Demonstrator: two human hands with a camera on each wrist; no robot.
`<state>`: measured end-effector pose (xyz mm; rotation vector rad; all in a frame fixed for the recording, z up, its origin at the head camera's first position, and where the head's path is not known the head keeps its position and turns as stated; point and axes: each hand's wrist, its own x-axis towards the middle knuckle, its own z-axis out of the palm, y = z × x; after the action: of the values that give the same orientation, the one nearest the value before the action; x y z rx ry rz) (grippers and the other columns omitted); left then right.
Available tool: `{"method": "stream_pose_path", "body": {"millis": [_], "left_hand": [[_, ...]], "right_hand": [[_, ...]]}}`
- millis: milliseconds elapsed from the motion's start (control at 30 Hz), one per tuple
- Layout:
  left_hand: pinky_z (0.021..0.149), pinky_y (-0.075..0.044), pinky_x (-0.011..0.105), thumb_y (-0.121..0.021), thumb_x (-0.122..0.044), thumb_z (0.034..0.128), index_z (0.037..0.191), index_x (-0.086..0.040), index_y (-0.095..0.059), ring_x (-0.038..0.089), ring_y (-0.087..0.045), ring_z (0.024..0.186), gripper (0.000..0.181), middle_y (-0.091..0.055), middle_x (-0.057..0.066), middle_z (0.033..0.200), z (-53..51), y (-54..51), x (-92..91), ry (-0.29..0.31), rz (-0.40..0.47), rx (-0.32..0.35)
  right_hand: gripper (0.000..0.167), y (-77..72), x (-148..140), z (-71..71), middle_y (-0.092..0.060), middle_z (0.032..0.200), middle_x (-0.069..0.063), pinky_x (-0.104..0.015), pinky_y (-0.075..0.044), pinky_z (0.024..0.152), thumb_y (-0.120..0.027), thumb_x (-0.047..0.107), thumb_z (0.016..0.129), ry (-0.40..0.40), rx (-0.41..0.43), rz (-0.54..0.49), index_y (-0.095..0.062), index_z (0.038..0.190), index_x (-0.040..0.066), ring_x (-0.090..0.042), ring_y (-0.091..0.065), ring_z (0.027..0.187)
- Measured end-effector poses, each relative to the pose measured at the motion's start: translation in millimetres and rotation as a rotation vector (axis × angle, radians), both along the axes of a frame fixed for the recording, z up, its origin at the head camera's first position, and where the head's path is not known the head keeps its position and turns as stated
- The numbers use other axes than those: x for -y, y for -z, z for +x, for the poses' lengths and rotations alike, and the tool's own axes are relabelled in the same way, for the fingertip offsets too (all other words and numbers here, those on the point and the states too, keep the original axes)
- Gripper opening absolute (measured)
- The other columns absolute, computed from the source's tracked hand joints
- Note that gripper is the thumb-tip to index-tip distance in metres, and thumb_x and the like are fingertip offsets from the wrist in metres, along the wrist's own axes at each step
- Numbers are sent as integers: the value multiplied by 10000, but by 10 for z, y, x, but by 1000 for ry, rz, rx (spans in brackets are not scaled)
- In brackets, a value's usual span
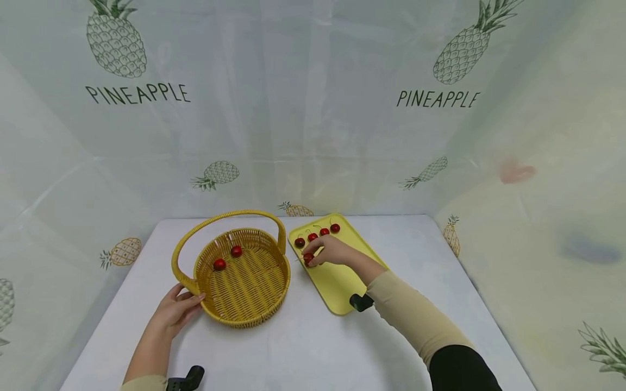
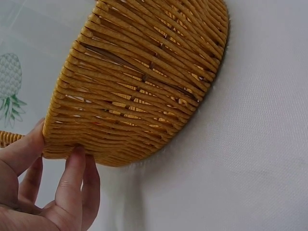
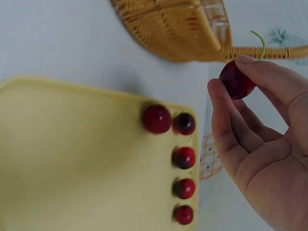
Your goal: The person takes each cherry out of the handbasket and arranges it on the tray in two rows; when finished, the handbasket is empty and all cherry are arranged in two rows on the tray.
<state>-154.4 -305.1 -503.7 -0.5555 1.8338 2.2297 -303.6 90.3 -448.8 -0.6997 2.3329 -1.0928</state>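
My right hand [image 1: 332, 252] pinches a dark red cherry [image 3: 237, 80] with a green stem between thumb and fingertips, above the yellow tray [image 1: 337, 282]. In the right wrist view, several other cherries lie on the tray, four along its short end and one [image 3: 156, 119] beside them. My left hand [image 1: 177, 312] grips the rim of the wicker basket [image 1: 244, 288] by the handle's base, thumb and fingers on the rim and outer wall [image 2: 139, 86]. Two red cherries, one [image 1: 236, 251] and another [image 1: 219, 264], lie inside the basket toward its far left.
The basket's raised handle [image 1: 235, 214] arches over its far left side. The basket stands left of the tray on a white table [image 1: 293, 353]. A pale curtain [image 1: 313, 125] with pineapple prints hangs behind and at both sides.
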Motion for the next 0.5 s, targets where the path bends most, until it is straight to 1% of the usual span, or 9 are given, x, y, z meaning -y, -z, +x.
{"method": "stream_pose_path", "body": {"millis": [67, 200, 367, 433, 500], "left_hand": [[861, -544, 283, -649, 45, 904, 1559, -74, -50, 104, -648, 906, 896, -301, 276, 1413, 1, -3, -2, -4, -2, 3], [869, -541, 282, -641, 47, 910, 1555, -65, -61, 97, -650, 905, 875, -334, 258, 1384, 3, 4, 2, -3, -2, -3], [884, -534, 291, -636, 52, 911, 1542, -62, -100, 101, -651, 918, 835, -390, 212, 1328, 4, 10, 2, -8, 3, -9], [887, -533, 294, -646, 47, 907, 1539, -63, -111, 103, -651, 924, 835, -390, 213, 1332, 2, 11, 2, -9, 6, -10], [890, -532, 297, -650, 40, 907, 1539, -61, -108, 103, -649, 929, 839, -363, 236, 1362, 1, 14, 3, -5, 10, -12]], "right_hand": [[328, 26, -44, -24, -668, 1030, -36, -414, -571, 791, -746, 37, 846, 21, 7, -8, -689, 1168, 11, -156, -647, 810], [345, 71, -111, -65, -656, 1030, -67, -415, -573, 789, -745, 25, 841, 67, 15, -22, -673, 1176, -13, -169, -655, 794], [360, 132, -176, -97, -643, 1080, -100, -351, -579, 751, -750, -4, 826, 120, 28, -48, -658, 1173, -34, -201, -655, 852], [357, 153, -195, -99, -643, 1102, -105, -323, -578, 740, -746, -21, 821, 143, 40, -55, -660, 1167, -29, -211, -647, 894], [363, 175, -212, -98, -642, 1113, -110, -321, -578, 744, -733, -44, 818, 162, 61, -63, -656, 1172, -31, -222, -646, 913]]}}
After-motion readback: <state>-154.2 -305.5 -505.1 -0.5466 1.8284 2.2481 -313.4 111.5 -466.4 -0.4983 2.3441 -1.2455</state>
